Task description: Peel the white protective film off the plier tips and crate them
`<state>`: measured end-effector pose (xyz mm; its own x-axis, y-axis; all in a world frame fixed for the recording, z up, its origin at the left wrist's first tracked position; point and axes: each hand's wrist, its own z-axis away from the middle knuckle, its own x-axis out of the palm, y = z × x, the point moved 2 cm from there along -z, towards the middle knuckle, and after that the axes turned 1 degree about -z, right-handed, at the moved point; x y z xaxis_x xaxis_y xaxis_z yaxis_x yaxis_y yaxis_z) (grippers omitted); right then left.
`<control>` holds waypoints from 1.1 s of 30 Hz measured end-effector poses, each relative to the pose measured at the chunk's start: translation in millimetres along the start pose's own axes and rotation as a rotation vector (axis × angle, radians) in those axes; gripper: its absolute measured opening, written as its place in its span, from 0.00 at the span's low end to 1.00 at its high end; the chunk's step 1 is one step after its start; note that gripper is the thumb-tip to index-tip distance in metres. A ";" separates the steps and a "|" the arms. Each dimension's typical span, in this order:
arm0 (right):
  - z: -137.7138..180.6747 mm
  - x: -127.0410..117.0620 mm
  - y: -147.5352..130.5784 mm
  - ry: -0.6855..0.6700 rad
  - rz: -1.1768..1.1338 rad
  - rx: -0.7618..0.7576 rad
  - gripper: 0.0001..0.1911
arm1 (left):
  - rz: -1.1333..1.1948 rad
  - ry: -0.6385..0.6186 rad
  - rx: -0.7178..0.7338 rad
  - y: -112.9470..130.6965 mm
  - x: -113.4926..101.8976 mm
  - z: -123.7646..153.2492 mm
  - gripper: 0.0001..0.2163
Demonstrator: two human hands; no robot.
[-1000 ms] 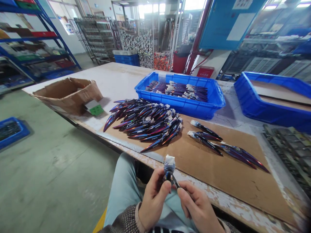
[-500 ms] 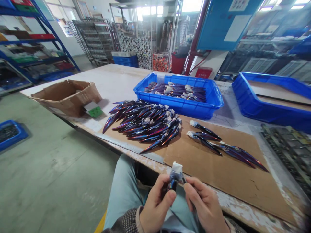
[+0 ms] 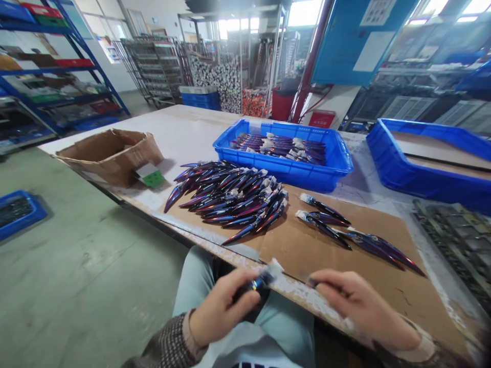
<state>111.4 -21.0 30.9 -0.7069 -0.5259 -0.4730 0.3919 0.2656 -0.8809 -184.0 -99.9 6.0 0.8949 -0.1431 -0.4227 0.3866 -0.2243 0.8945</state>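
Note:
My left hand [image 3: 224, 306] is closed around a glossy dark blue piece [image 3: 258, 282] whose end is wrapped in white tape or film [image 3: 273, 270]. It hangs above my lap near the table edge. My right hand [image 3: 358, 304], apart from that piece on the right, pinches a small dark thing [image 3: 312, 281] between thumb and forefinger; most of it is hidden and its kind is unclear. On the table lies a heap of curved, pointed, glossy blue-purple pieces [image 3: 233, 197] with white-wrapped ends. Several similar pieces [image 3: 326, 220] lie apart on the cardboard sheet [image 3: 337, 276].
A blue crate [image 3: 282, 171] holds more wrapped pieces. Another blue crate [image 3: 418, 186] stands to the right, near a rack of metal parts [image 3: 456, 235]. A cardboard box [image 3: 111, 158] with a green-and-white card [image 3: 151, 176] sits at the left. A blue bin [image 3: 36, 212] is on the floor.
My hands have moved apart: the left went left with the wrapped piece and tilted it, the right moved right and away from it with the small dark thing.

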 end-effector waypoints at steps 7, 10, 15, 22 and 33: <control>-13.2 -35.8 47.5 0.453 -0.231 0.147 0.23 | -0.551 0.160 -0.086 -32.2 -60.0 -88.3 0.15; -27.9 -35.6 59.7 0.486 -0.259 0.149 0.25 | -0.677 0.222 -0.070 -34.2 -70.4 -144.2 0.15; -33.1 -49.7 75.5 0.622 -0.260 0.134 0.25 | -0.866 0.218 -0.029 -21.0 -69.7 -210.6 0.14; -29.4 -63.2 97.9 0.865 -0.321 0.098 0.22 | -0.884 -0.056 0.097 10.2 50.5 -226.2 0.15; -20.8 -60.8 100.0 0.908 -0.328 0.087 0.21 | -0.657 -0.069 -0.018 0.6 125.2 -227.6 0.15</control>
<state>181.3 54.3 -28.8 -0.9599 0.2713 -0.0699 0.1103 0.1367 -0.9844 -21.0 101.5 -13.3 0.4552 -0.0437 -0.8893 0.8516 -0.2701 0.4492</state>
